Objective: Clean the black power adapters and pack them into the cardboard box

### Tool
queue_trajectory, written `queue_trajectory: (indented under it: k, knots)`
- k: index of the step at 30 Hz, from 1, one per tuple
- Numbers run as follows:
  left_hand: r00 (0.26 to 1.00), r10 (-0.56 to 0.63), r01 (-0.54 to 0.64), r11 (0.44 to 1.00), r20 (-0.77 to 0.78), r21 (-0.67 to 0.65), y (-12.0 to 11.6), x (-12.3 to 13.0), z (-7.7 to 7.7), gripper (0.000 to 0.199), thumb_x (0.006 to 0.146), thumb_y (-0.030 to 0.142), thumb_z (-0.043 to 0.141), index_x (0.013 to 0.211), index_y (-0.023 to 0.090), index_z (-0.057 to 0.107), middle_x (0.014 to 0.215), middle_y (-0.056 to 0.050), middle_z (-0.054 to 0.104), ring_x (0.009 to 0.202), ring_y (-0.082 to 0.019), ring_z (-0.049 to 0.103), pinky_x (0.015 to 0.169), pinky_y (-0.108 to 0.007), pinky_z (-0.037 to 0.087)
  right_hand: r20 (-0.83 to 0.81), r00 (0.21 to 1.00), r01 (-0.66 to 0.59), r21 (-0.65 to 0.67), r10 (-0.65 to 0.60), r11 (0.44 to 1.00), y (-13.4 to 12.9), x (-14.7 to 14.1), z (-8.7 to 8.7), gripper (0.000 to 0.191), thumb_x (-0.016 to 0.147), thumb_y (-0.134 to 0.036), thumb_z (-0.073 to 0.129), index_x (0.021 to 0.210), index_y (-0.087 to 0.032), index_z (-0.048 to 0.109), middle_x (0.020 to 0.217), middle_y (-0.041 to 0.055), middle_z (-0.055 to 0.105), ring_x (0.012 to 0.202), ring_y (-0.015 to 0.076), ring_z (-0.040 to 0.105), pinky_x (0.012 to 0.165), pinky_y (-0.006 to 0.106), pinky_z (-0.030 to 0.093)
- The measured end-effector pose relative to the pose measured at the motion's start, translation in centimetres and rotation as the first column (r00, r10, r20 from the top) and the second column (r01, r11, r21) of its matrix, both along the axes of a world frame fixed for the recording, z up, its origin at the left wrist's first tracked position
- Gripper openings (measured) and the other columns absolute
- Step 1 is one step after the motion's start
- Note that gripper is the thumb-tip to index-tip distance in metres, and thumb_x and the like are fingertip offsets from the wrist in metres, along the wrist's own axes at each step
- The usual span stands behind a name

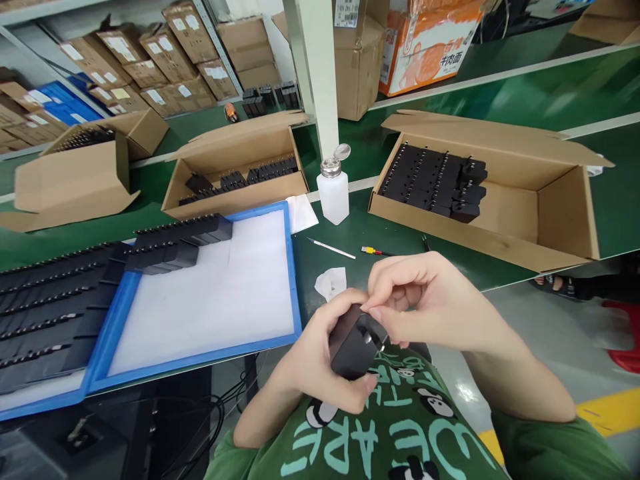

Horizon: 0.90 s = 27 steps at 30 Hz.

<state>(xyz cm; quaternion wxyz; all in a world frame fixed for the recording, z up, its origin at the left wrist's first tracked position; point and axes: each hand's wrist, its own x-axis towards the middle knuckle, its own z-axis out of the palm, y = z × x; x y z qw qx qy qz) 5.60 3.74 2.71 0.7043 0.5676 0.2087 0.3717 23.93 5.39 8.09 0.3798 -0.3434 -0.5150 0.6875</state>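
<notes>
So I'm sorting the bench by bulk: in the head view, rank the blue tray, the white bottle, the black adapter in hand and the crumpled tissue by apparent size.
1. Blue tray
2. White bottle
3. Black adapter, though it sits nearer the camera, so its rank against the bottle is unsure
4. Crumpled tissue

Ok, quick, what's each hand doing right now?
Left hand: closed around the black plug adapter, holding it.
Right hand: fingertips pinched at the adapter's top edge; anything between them cannot be told.

Black plug adapter (356, 341): matte, boxy, two metal prongs facing up-right, tilted, held off the counter just below the crumpled white wipe (331, 283), over a green shirt.
</notes>
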Motion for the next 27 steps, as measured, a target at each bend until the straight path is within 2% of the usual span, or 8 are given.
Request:
queue_trajectory:
  k: [5,8,11,14,18,21,25,27]
  knots:
    - [0.996,-0.085,0.085,0.996,0.022,-0.008,0.0,-0.5,-0.3,0.057,0.053,0.014,0.067,0.109,0.022,0.056,0.092,-0.002,0.064,0.077,-0.018,0.058,0.071,-0.031,0.048,0.107,0.99,-0.092,0.037,0.088,0.995,0.4,0.8,1.0,0.006,0.071,-0.009,0.074,0.07,-0.014,0.072,0.064,-0.0017,0.062,0.047,0.0064,0.058,0.044,0.016,0.051]
    - [0.998,-0.058,0.058,0.998,-0.004,-0.04,0.1,-1.3,-0.6,0.06,0.052,0.018,0.07,0.11,0.023,0.059,0.093,-0.003,0.062,0.066,-0.013,0.053,0.057,-0.024,0.042,0.118,0.989,-0.103,0.082,0.093,0.991,0.5,1.3,1.3,0.006,0.073,-0.011,0.074,0.077,-0.015,0.075,0.071,0.0001,0.067,0.051,0.0082,0.062,0.048,0.018,0.055]
    - [0.995,0.003,0.007,0.995,0.1,-0.102,0.3,-3.5,-1.2,0.061,0.059,0.035,0.08,0.115,0.022,0.061,0.103,-0.006,0.059,0.048,-0.002,0.04,0.043,-0.02,0.026,0.154,0.969,0.151,0.25,-0.194,0.956,1.3,2.1,-0.9,0.013,0.083,-0.018,0.07,0.095,-0.017,0.076,0.083,0.0018,0.072,0.058,0.0099,0.067,0.057,0.022,0.06]
    - [0.976,0.181,-0.156,0.969,0.123,-0.192,0.1,-6.3,-1.9,0.059,0.074,0.053,0.074,0.122,0.022,0.062,0.109,-0.008,0.058,0.048,-0.004,0.05,0.041,-0.02,0.03,0.343,0.78,0.36,0.438,-0.523,0.824,2.6,2.2,-5.7,0.019,0.092,-0.026,0.059,0.101,-0.016,0.073,0.084,0.004,0.072,0.065,0.0119,0.069,0.062,0.025,0.059]
    - [0.957,0.282,-0.29,0.925,-0.067,-0.245,-1.0,-8.4,-2.0,0.056,0.085,0.047,0.069,0.135,0.023,0.06,0.116,-0.013,0.064,0.079,-0.021,0.07,0.06,-0.027,0.054,0.551,0.648,0.217,0.528,-0.526,0.821,4.1,1.6,-12.1,0.02,0.089,-0.026,0.056,0.093,-0.017,0.073,0.096,0.0087,0.073,0.07,0.0155,0.067,0.063,0.03,0.057]
    - [0.943,0.293,-0.32,0.925,-0.156,-0.203,-2.1,-7.6,-1.2,0.053,0.085,0.039,0.07,0.136,0.025,0.061,0.123,-0.014,0.065,0.088,-0.025,0.068,0.069,-0.032,0.055,0.594,0.505,0.274,0.578,-0.626,0.769,4.2,2.8,-14.0,0.024,0.09,-0.027,0.051,0.096,-0.018,0.072,0.101,0.0106,0.071,0.075,0.0186,0.065,0.073,0.035,0.057]
    - [0.928,0.334,-0.364,0.906,-0.162,-0.217,-3.2,-5.3,-0.2,0.044,0.083,0.042,0.069,0.122,0.022,0.069,0.111,-0.011,0.066,0.068,-0.015,0.053,0.059,-0.028,0.041,0.625,0.181,0.42,0.648,-0.759,0.635,3.6,7.5,-14.9,0.03,0.088,-0.03,0.048,0.103,-0.013,0.068,0.103,0.0183,0.064,0.085,0.0273,0.061,0.087,0.048,0.052]
    - [0.946,0.291,-0.316,0.924,-0.142,-0.215,-3.2,-4.6,-0.2,0.04,0.084,0.043,0.069,0.119,0.023,0.069,0.11,-0.01,0.066,0.065,-0.012,0.049,0.057,-0.028,0.037,0.644,0.105,0.45,0.649,-0.758,0.614,3.4,9.6,-15.5,0.03,0.083,-0.03,0.053,0.104,-0.012,0.065,0.099,0.0184,0.062,0.085,0.0295,0.059,0.088,0.052,0.05]
